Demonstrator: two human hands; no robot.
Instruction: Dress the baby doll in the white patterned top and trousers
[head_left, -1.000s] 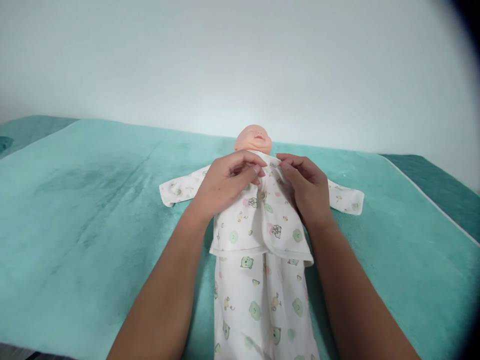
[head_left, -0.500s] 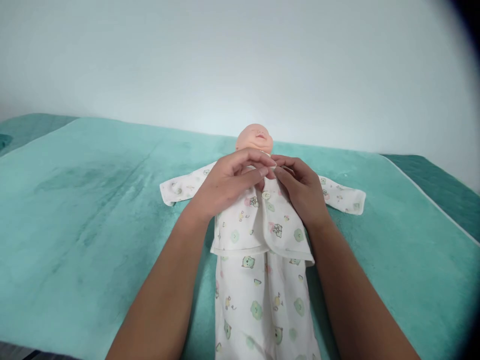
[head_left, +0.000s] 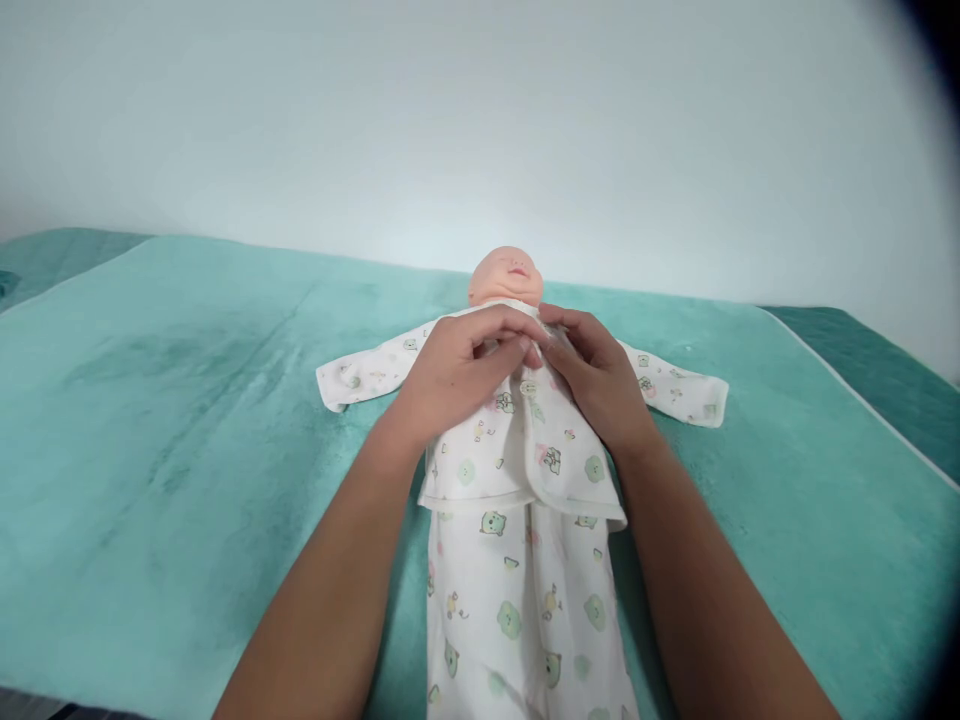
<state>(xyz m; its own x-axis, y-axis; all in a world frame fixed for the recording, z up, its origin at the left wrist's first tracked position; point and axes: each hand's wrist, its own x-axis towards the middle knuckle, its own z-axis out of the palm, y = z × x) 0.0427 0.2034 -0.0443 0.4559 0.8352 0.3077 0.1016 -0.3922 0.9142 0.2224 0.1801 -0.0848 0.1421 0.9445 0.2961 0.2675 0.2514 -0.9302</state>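
A baby doll [head_left: 507, 274] lies on its back on a teal blanket [head_left: 187, 420], dressed in a white printed shirt [head_left: 517, 450] and matching trousers [head_left: 517, 610]. Its sleeves stretch out to both sides. My left hand [head_left: 457, 370] and my right hand [head_left: 596, 375] meet on the doll's chest just below the neck. Both pinch the front edges of the shirt together near its top button. A lower button shows just beneath my fingertips.
The blanket covers a wide flat surface and reaches a pale wall behind the doll. A darker green cover [head_left: 877, 370] shows past the blanket's white-trimmed right edge and at the far left.
Both hands have drawn closer together at the shirt's neckline, fingertips now touching. The doll and its clothes have barely shifted.
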